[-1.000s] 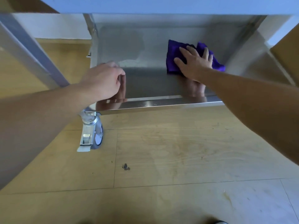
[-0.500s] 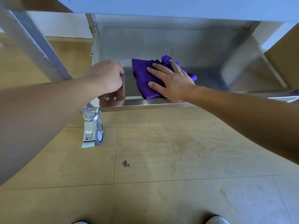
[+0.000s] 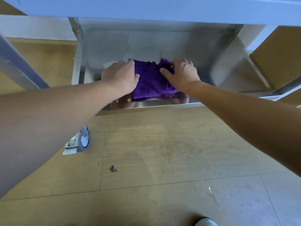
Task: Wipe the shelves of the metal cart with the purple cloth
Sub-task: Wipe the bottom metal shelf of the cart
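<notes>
**The low shelf and the floor**

The low shelf (image 3: 162,104) is shiny steel with a raised front rim. The cloth (image 3: 149,82) lies on it near the front, bunched up. My left hand (image 3: 121,76) grips its left edge, and my right hand (image 3: 182,74) grips its far right corner. Below the shelf's front left corner, a wheel (image 3: 83,141) stands on the wood floor (image 3: 162,152). A small dark crumb (image 3: 112,169) lies on the floor, and the tip of my shoe (image 3: 205,221) is there too.

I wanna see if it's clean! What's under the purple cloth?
The purple cloth lies on the metal cart's shiny bottom shelf, with the left hand and right hand on it. The patch underneath is covered, so its cleanness cannot be seen.
</notes>
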